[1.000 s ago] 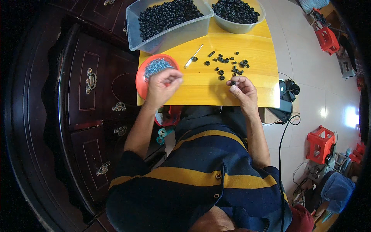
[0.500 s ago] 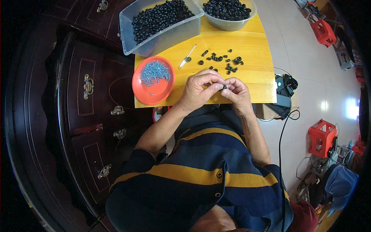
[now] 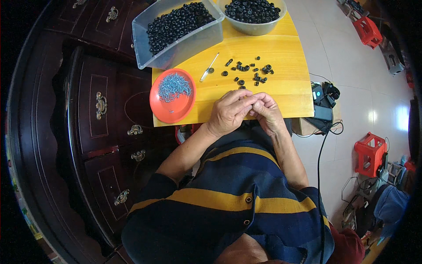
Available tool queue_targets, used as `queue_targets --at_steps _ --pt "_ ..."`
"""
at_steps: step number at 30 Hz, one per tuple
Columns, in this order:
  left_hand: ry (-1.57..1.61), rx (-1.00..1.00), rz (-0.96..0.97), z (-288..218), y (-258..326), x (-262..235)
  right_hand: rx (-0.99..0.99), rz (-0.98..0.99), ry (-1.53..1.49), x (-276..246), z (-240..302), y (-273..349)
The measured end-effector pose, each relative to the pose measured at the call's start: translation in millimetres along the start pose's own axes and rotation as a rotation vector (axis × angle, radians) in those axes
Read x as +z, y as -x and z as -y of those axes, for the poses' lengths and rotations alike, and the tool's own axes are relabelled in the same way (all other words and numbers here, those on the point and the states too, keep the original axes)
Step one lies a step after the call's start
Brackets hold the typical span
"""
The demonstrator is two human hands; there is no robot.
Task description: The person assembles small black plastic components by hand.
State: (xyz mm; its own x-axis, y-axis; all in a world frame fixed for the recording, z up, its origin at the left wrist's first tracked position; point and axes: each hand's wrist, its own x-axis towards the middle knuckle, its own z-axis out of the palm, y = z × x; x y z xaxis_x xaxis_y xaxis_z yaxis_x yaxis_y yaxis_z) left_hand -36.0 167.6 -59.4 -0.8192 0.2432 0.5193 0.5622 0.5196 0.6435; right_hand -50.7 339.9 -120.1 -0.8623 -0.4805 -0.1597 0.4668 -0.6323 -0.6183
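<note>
My left hand (image 3: pixel 229 110) and my right hand (image 3: pixel 268 112) meet over the front edge of the yellow table (image 3: pixel 281 103). Thumbs and fingers of both are closed in a pinch, tip against tip. Whatever they hold between them is hidden by the fingers. Just beyond the left hand lie loose black ring-shaped parts (image 3: pixel 241 82) and short black cylinders (image 3: pixel 257 79). A small screwdriver with a clear handle (image 3: pixel 205 75) rests farther left. The orange-red plate (image 3: pixel 173 115) beside my left forearm carries a heap of small bluish metal screws (image 3: pixel 173 86).
At the back stand a clear plastic bin (image 3: pixel 189 48) and a round translucent bowl (image 3: pixel 255 30), both full of black parts. Dark wooden drawers (image 3: pixel 99 101) border the left. On the right are black devices with a cable (image 3: pixel 323 110) and a red stool (image 3: pixel 370 154) on the floor.
A small black part showed between my fingertips before; now the fingers cover it. My hands have drawn closer together, and the whole view has shifted slightly.
</note>
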Motion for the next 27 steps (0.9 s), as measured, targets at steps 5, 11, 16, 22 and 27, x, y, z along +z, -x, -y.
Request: queue_targets --at_steps 5,11,16,22,27 --pt "-0.045 0.025 -0.024 3.9 -2.1 0.6 0.046 -0.001 -0.024 1.7 5.0 0.6" --pt "0.100 -0.109 -0.036 3.7 -9.3 -7.1 0.009 -0.038 -0.012 2.0 13.9 1.1" --pt "-0.052 -0.406 0.077 28.0 -22.6 -24.7 -0.038 -0.069 -0.015 -5.7 23.8 1.5" --pt "-0.385 -0.185 0.192 62.1 -30.2 -16.6 -0.019 -0.091 0.024 1.2 24.2 4.7" --pt "-0.399 -0.203 0.265 72.6 -31.0 -6.1 0.001 -0.081 0.036 -0.3 23.4 5.4"
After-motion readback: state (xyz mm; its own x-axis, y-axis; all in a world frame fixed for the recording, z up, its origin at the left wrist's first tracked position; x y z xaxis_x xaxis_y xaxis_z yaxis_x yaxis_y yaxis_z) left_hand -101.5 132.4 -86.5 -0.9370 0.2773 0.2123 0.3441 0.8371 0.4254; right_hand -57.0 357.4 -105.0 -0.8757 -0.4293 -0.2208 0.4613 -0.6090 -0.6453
